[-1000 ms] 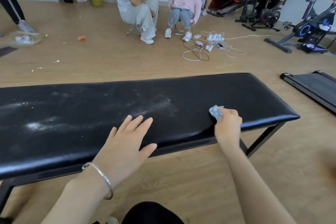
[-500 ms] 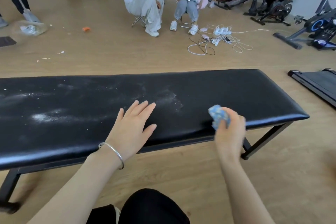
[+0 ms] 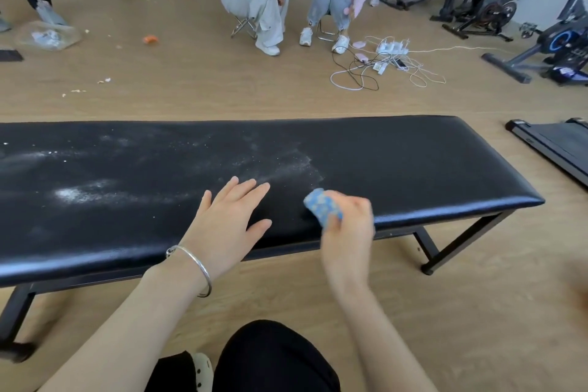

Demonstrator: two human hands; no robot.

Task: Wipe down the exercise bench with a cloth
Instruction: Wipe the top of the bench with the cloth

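Bench [image 3: 413, 162]: black pad, white powder across left and middle. Right hand [image 3: 348, 223] clutches balled cloth [image 3: 323, 207] at near edge; left hand [image 3: 230, 216] flat, holding nothing. Risk: small wad smears powder, drops it onto floor

Bright even light, glare on bench [image 3: 445, 169] edge, right hand [image 3: 348, 226] motion-blurred, wide-angle edge warp.

A long black padded bench [image 3: 413, 169] on dark metal legs stands on the wooden floor [image 3: 222, 99]. White powdery smears [image 3: 76, 194] cover its left and middle; its right end is glossy. A left hand [image 3: 229, 219] lies flat by the near edge, with a blurred blue cloth [image 3: 321, 205] just right of it.
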